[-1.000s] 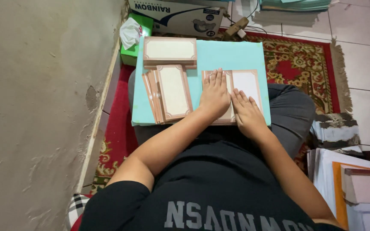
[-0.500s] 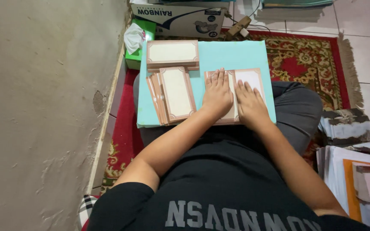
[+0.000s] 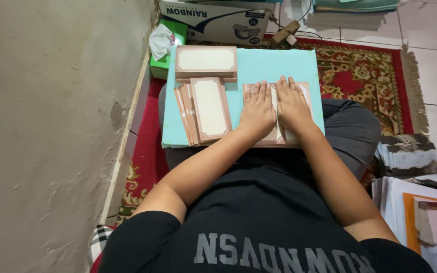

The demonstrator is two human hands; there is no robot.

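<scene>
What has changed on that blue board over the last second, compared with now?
Very little. Both hands, the left hand and the right hand, were flat on the folded card a second ago and remain pressed there, side by side; nothing was picked up or let go. The fanned cards, the stack above them and the blue board kept their places. Only the camera's view shifted slightly.

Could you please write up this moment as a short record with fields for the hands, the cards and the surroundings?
left hand: flat, palm down, on the card
right hand: flat on the same card, beside the left
board: teal, across the lap, bearing everything
fanned cards: left of the hands
stack: at the board's far left corner
tissue box: green, by the wall
rug: red, patterned, underneath
</scene>
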